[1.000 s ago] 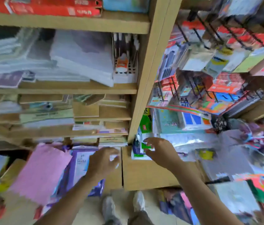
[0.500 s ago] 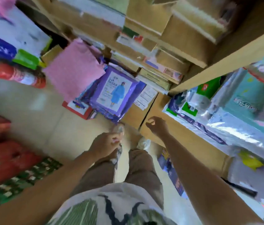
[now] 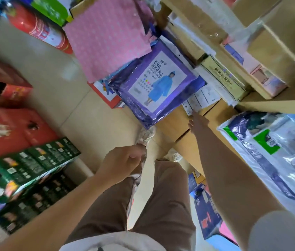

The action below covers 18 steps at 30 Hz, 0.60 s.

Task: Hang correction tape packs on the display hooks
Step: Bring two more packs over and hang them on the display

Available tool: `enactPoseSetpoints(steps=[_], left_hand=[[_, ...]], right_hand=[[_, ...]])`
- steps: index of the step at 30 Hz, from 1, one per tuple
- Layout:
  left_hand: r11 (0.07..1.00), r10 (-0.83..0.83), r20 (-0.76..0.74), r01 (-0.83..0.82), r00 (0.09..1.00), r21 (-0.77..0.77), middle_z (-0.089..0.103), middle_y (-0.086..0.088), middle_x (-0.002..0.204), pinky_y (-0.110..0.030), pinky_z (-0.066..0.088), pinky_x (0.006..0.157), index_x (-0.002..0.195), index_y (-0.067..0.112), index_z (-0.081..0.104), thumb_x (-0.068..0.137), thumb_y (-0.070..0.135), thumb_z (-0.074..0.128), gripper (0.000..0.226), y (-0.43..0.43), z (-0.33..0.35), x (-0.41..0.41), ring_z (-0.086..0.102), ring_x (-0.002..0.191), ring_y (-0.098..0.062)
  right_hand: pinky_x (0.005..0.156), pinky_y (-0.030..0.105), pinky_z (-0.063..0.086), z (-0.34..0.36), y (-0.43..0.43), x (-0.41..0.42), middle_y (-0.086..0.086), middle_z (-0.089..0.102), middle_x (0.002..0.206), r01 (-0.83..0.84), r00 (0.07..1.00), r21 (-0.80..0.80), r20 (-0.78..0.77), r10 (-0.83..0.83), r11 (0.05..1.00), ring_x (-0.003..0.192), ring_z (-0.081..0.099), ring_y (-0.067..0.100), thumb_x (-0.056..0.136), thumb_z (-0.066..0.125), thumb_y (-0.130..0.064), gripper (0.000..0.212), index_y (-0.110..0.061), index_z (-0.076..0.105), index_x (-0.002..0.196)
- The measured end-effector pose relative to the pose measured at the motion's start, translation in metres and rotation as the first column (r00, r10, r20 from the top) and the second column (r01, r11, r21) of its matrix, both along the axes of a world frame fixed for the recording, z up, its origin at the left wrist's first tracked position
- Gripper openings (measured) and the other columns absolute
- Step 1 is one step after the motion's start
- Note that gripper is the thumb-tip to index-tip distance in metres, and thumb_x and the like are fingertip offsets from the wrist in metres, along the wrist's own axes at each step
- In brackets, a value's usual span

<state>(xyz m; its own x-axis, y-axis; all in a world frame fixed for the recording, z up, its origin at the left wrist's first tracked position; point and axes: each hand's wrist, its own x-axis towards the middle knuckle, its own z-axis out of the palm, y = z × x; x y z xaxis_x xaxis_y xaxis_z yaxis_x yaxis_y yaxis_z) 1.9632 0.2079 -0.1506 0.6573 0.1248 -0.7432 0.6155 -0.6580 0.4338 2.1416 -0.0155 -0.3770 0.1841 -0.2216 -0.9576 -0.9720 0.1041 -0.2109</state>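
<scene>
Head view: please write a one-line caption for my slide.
Looking down: right hand reaches toward the shelf by a raincoat pack; left hand curled near the thigh.

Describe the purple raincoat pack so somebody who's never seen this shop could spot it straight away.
Start at the wooden shelving on the right and go to its lower left end. The raincoat pack lies just below the pink dotted sheet, and alone bears a white label showing a figure in a blue raincoat.
</scene>
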Motion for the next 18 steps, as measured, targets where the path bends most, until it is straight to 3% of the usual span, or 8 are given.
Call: enactPoseSetpoints(steps=[2,4,7,10,14,16,18], left_hand=[[1.0,0.01,0.005,-0.01,1.0,-0.011,0.074,0.023,0.101,-0.033,0.055,0.091,0.105,0.037,0.073,0.083,0.039,0.053,0.03,0.002,-0.002,-0.005,0.068,0.097,0.003],[0.999,0.008,0.014,-0.007,1.0,-0.035,0.073,0.026,0.101,-0.033,0.056,0.09,0.106,0.038,0.072,0.084,0.038,0.055,0.029,0.005,-0.002,-0.008,0.067,0.097,0.006],[0.998,-0.022,0.041,0.024,0.999,-0.05,0.072,0.028,0.101,-0.029,0.056,0.09,0.108,0.038,0.072,0.087,0.036,0.056,0.026,0.01,-0.001,-0.01,0.066,0.097,0.008],[0.997,-0.048,0.049,0.05,0.998,-0.057,0.073,0.026,0.102,-0.026,0.055,0.091,0.107,0.037,0.073,0.093,0.029,0.06,0.02,0.016,0.0,-0.009,0.066,0.098,0.007],[0.988,-0.114,0.049,0.118,0.992,-0.099,0.073,0.023,0.104,-0.023,0.054,0.093,0.106,0.037,0.073,0.095,0.024,0.062,0.02,0.018,0.009,-0.005,0.066,0.099,0.006],[0.979,-0.155,0.072,0.163,0.985,-0.121,0.074,0.022,0.105,-0.026,0.055,0.092,0.107,0.036,0.073,0.093,0.032,0.06,0.02,0.016,0.02,0.001,0.067,0.099,0.004],[0.973,-0.178,0.107,0.191,0.978,-0.128,0.074,0.021,0.104,-0.029,0.056,0.091,0.107,0.034,0.073,0.087,0.042,0.055,0.028,0.014,0.034,0.009,0.068,0.098,0.001]], right_hand=[[0.058,0.029,0.045,-0.014,0.002,0.001,0.004,0.057,0.08,0.058,0.998,-0.034,-0.013,-0.058,0.998,0.052,0.045,0.013,0.08,0.08,-0.027,0.06,-0.015,0.041,0.124],[0.063,0.03,0.051,-0.02,0.006,0.004,0.003,0.063,0.083,0.086,0.996,-0.052,-0.008,-0.086,0.995,0.055,0.054,0.013,0.08,0.082,-0.024,0.068,-0.008,0.043,0.134],[0.045,0.023,0.05,-0.018,0.005,0.008,0.01,0.066,0.089,0.118,0.992,-0.047,0.056,-0.115,0.992,0.057,0.062,0.017,0.086,0.075,-0.009,0.054,0.001,0.047,0.131],[0.038,0.021,0.042,-0.001,0.001,-0.009,0.016,0.063,0.081,0.187,0.98,-0.061,0.081,-0.182,0.98,0.052,0.056,0.02,0.088,0.068,0.003,0.033,-0.003,0.052,0.117],[0.056,0.03,0.052,0.046,-0.018,-0.057,0.017,0.067,0.085,0.036,0.986,-0.15,0.168,-0.01,0.988,0.058,0.06,0.021,0.087,0.068,-0.003,0.015,-0.011,0.065,0.1],[0.072,0.041,0.057,0.08,-0.032,-0.082,0.016,0.068,0.087,-0.056,0.975,-0.195,0.202,0.097,0.979,0.07,0.064,0.027,0.088,0.067,-0.005,0.01,-0.014,0.065,0.092],[0.077,0.045,0.057,0.119,-0.048,-0.103,0.015,0.067,0.087,-0.12,0.956,-0.223,0.238,0.173,0.967,0.077,0.063,0.029,0.089,0.063,-0.001,0.015,-0.014,0.065,0.082]])
